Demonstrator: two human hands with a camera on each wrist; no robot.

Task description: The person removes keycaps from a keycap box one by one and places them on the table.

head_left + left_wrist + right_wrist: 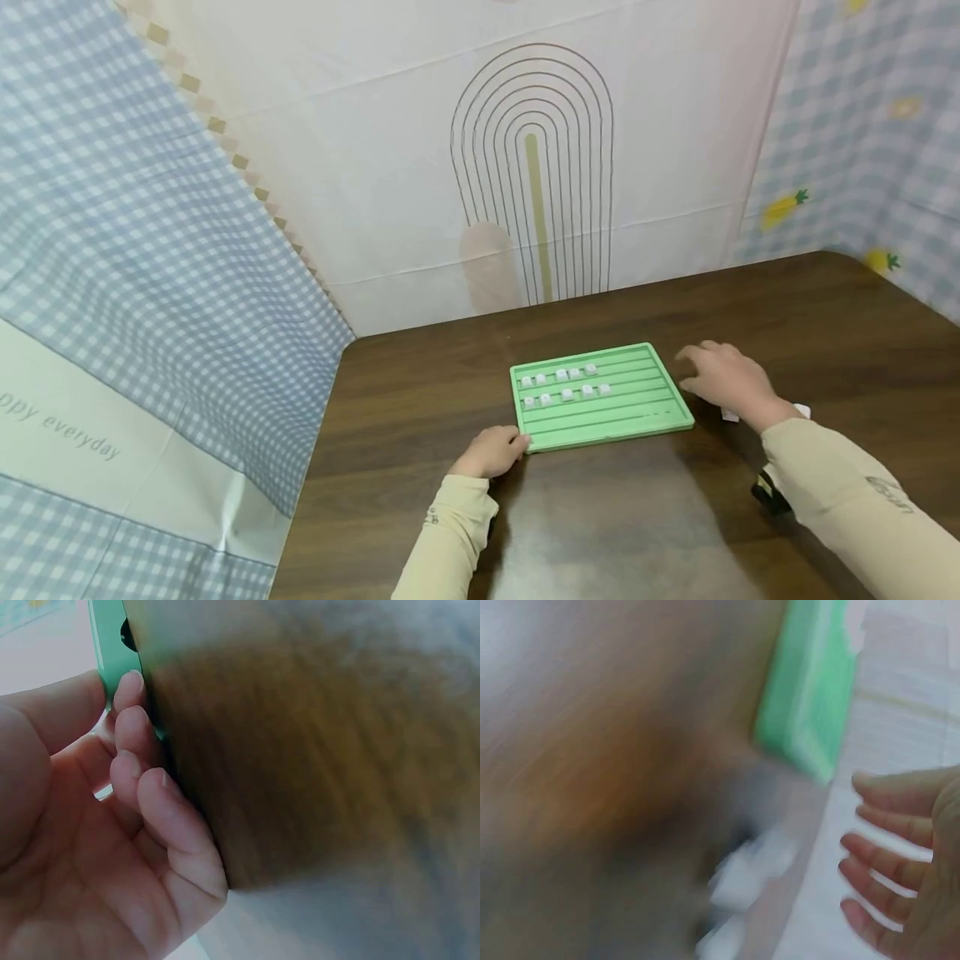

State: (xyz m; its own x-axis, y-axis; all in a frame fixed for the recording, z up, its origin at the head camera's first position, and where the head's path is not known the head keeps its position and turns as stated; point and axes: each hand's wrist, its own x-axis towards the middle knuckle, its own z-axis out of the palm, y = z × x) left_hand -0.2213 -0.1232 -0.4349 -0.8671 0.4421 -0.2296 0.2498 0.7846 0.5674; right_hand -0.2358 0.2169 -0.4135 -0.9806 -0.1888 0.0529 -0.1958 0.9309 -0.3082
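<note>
A light green ridged board (600,425) lies on the table, with several small white cubes (567,395) along its two upper grooves. My left hand (491,452) is at the board's near left corner. In the left wrist view, the thumb and curled fingers (136,735) of that hand pinch the green edge. Past the board's right side, my right hand (726,379) hangs above the table, holding nothing. Its fingers are spread and slightly bent in the right wrist view. White pieces (739,881) show blurred below that hand, partly hidden by the forearm in the head view.
The dark brown wooden table (405,400) reaches back to a pale cloth (382,167) printed with arches. Blue checked cloth (187,250) hangs at the left, and more of it at the right. A dark device (770,493) shows under the right sleeve.
</note>
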